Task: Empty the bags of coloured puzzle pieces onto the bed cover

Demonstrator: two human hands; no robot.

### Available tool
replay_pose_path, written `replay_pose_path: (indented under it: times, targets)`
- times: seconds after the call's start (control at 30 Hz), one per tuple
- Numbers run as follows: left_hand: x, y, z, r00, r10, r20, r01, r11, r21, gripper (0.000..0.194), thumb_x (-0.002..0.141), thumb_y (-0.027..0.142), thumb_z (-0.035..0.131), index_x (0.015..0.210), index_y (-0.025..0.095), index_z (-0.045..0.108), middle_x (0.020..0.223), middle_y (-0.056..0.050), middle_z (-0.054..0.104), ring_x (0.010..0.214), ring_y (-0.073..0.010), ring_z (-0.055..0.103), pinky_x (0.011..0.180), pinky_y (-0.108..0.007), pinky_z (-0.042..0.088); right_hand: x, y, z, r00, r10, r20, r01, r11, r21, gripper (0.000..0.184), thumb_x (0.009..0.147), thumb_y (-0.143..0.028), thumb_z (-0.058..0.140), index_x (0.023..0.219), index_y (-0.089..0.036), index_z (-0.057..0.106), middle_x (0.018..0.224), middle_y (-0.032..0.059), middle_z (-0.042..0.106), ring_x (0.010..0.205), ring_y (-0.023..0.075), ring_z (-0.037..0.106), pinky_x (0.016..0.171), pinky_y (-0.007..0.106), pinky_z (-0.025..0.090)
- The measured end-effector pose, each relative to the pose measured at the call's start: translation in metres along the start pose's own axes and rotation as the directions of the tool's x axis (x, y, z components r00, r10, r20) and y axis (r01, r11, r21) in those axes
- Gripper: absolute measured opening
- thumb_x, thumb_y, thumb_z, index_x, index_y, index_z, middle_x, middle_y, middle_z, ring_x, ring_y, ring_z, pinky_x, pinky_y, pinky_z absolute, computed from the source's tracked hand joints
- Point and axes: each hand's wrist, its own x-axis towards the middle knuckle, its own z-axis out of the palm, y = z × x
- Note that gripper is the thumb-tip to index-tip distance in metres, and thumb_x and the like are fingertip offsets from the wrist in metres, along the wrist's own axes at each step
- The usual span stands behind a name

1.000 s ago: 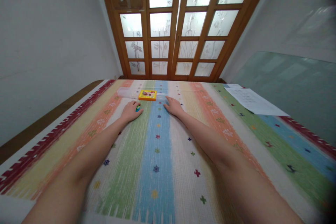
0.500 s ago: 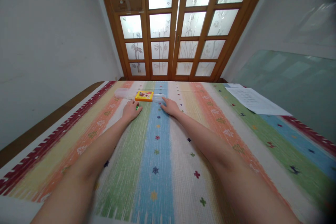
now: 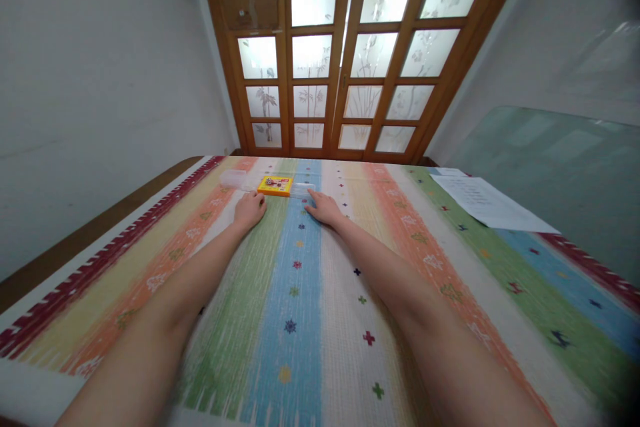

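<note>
My left hand point(image 3: 250, 208) rests on the striped tablecloth with its fingers curled in, just in front of the near left corner of a flat yellow box point(image 3: 275, 186) with a printed picture. Whatever the curled fingers may hold is hidden. Opposite it, my right hand point(image 3: 325, 206) lies low on the cloth, thumb and forefinger apart. Its forefinger is close to the right end of a clear plastic piece point(image 3: 302, 190); whether they touch I cannot tell. Left of the yellow box lies a see-through plastic container point(image 3: 233, 179).
The striped tablecloth point(image 3: 295, 307) covers the long table. Printed sheets of paper point(image 3: 493, 203) lie at the right, beside a pale glass panel point(image 3: 555, 160). Wooden doors with frosted panes point(image 3: 313, 50) stand beyond the far edge, and a white wall point(image 3: 100, 67) is on the left.
A small green thing seen at my left fingertips before is now out of sight, and those fingers are more curled. My right hand has barely moved. The view has shifted slightly.
</note>
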Motion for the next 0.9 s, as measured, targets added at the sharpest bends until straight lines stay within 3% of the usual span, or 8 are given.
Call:
replay_pose_path:
  times: [0.3, 0.43, 0.77, 0.9]
  targets:
    - [0.001, 0.003, -0.005, 0.999, -0.014, 0.031, 0.013, 0.999, 0.032, 0.021, 0.1, 0.031, 0.049, 0.1, 0.022, 0.068, 0.115, -0.012, 0.066, 0.107, -0.0272, 0.06, 0.088, -0.036, 0.047, -0.015, 0.013, -0.007, 0.998, -0.061, 0.004, 0.061, 0.998, 0.021, 0.072, 0.101, -0.048, 0.053, 0.165, -0.02, 0.033, 0.161, 0.0129, 0.049, 0.146, 0.0273, 0.048, 0.121, 0.041, 0.036]
    - [0.002, 0.004, -0.006, 1.0, -0.009, 0.013, 0.008, 0.998, 0.064, 0.023, 0.1, 0.03, 0.047, 0.098, 0.021, 0.068, 0.112, -0.012, 0.067, 0.105, -0.0265, 0.06, 0.085, -0.036, 0.048, -0.012, 0.01, -0.005, 0.997, -0.074, 0.001, 0.074, 0.997, -0.034, 0.072, 0.101, -0.049, 0.053, 0.164, -0.019, 0.034, 0.167, 0.0118, 0.04, 0.152, 0.0272, 0.04, 0.124, 0.042, 0.032]
    - [-0.001, 0.004, -0.007, 1.0, -0.004, -0.003, 0.004, 0.999, 0.039, 0.025, 0.1, 0.032, 0.047, 0.1, 0.02, 0.068, 0.112, -0.013, 0.066, 0.107, -0.0284, 0.06, 0.089, -0.039, 0.047, 0.001, -0.005, 0.0, 1.0, -0.026, 0.016, 0.026, 0.999, -0.038, 0.072, 0.102, -0.05, 0.051, 0.165, -0.021, 0.033, 0.168, 0.0119, 0.037, 0.153, 0.0297, 0.039, 0.124, 0.048, 0.032]
    - [-0.004, 0.009, -0.012, 0.993, 0.083, -0.078, -0.077, 0.993, 0.085, 0.03, 0.103, 0.035, 0.043, 0.103, 0.019, 0.069, 0.115, -0.015, 0.065, 0.112, -0.0313, 0.058, 0.098, -0.045, 0.045, -0.007, 0.0, -0.005, 0.998, -0.057, -0.007, 0.057, 0.998, 0.008, 0.074, 0.102, -0.048, 0.052, 0.166, -0.02, 0.029, 0.168, 0.0117, 0.037, 0.153, 0.0272, 0.04, 0.124, 0.045, 0.033]
